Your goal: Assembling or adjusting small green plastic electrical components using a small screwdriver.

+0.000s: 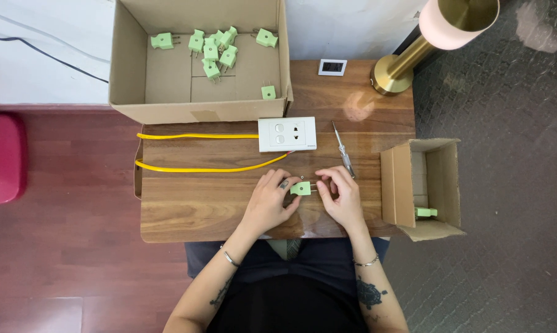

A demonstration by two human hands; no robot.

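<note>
A small green plug (300, 189) with metal prongs pointing right lies between my two hands on the wooden table (186, 209). My left hand (267, 202) grips the plug's body with fingertips. My right hand (342, 196) pinches at the prongs' end. Beyond the hands sits a white wall socket plate (287, 134) with yellow wires (198, 168) running left. A screwdriver (343, 150) lies just beyond my right hand.
A large open cardboard box (198, 111) at the back holds several green plugs (212, 50). A smaller cardboard box (442, 185) at the table's right edge holds one green plug (425, 212). A brass lamp (392, 74) and a small white socket part (332, 66) stand at the back right.
</note>
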